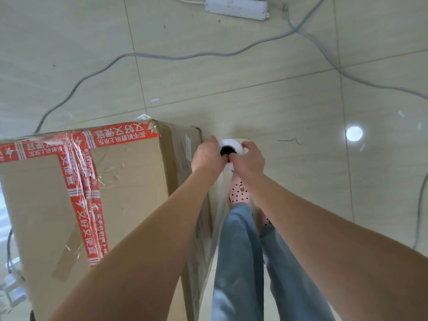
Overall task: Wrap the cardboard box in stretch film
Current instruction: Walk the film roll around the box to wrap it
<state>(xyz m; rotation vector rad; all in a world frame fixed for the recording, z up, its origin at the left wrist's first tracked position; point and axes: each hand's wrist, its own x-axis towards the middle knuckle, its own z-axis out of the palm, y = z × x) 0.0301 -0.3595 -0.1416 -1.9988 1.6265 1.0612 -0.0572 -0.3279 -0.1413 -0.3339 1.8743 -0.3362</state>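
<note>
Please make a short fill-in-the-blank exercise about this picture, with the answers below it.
1. The left hand and right hand hold the film roll, to the ____ of the box.
2. The printed tape on the box is ____.
3. The power strip on the floor is ____.
Answers: right, red, white.

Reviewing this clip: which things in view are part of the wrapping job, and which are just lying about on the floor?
In use:
cardboard box
stretch film roll, held on end beside the box
left hand and right hand, both gripping the roll's top

Lying about:
power strip
grey cables
small white scrap on the tiles
</note>
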